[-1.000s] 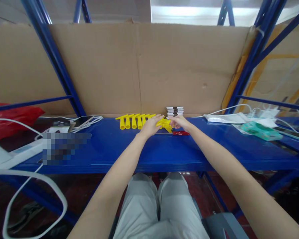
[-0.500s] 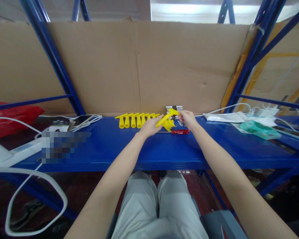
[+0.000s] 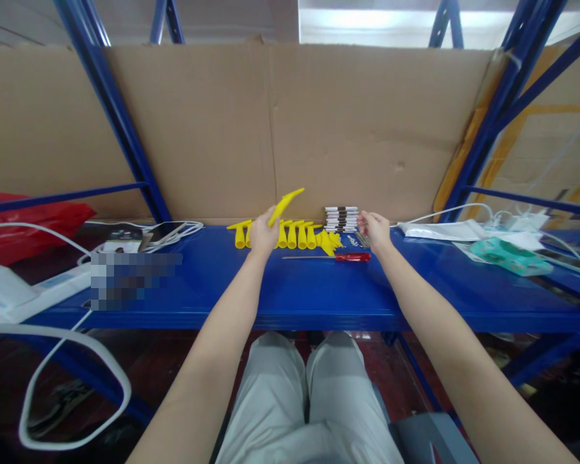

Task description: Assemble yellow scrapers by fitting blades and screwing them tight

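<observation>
My left hand (image 3: 263, 232) holds a yellow plastic part (image 3: 285, 203) raised above a row of like yellow parts (image 3: 294, 233) lying at the back of the blue shelf (image 3: 290, 293). A small heap of yellow parts (image 3: 329, 242) lies right of the row. Over near a stack of small black-and-white blocks (image 3: 339, 219), my right hand (image 3: 376, 230) hovers with fingers loosely apart, holding nothing. A red-handled screwdriver (image 3: 341, 256) lies on the shelf between my hands.
Brown cardboard (image 3: 270, 129) backs the shelf, with blue uprights (image 3: 120, 129) on both sides. White cables and a phone (image 3: 159, 233) lie left, with a red bag (image 3: 33, 222) and a power strip (image 3: 33, 293). White bags (image 3: 444, 229) and a teal packet (image 3: 505, 253) lie right.
The yellow part passed from between both hands into my left hand, which lifted it and moved left. My right hand let go and drew right, toward the stacked blocks.
</observation>
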Action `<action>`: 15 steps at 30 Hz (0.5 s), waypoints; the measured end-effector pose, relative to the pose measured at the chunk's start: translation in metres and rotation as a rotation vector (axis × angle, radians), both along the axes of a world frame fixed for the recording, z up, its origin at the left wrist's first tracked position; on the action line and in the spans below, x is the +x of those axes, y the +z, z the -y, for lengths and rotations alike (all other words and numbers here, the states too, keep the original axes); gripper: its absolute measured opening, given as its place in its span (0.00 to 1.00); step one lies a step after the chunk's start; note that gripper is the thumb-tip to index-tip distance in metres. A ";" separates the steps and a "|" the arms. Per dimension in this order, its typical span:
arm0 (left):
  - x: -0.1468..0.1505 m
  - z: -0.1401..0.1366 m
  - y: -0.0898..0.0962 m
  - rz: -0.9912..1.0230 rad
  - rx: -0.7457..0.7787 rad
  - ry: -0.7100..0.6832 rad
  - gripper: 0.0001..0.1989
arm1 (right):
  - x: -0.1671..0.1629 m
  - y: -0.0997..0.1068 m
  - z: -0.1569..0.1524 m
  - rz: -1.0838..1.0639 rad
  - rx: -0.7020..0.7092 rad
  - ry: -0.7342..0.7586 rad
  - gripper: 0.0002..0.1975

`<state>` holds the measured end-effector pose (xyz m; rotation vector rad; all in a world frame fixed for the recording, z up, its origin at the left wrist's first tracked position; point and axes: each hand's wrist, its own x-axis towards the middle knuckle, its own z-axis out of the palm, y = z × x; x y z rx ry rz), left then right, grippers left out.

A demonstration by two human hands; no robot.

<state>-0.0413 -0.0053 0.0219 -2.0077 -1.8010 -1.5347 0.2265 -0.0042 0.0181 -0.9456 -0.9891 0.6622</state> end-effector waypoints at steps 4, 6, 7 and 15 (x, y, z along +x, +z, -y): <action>-0.032 -0.007 -0.002 0.209 -0.089 0.280 0.23 | -0.001 -0.003 -0.001 0.046 -0.024 -0.003 0.12; -0.044 -0.011 -0.008 0.270 -0.164 0.371 0.22 | -0.002 -0.003 -0.001 0.070 -0.031 0.004 0.11; -0.048 -0.013 -0.011 0.290 -0.203 0.418 0.22 | -0.003 -0.003 -0.001 0.080 -0.032 0.007 0.11; -0.057 -0.026 -0.024 0.321 -0.344 0.565 0.20 | -0.005 -0.005 -0.002 0.116 -0.011 0.010 0.09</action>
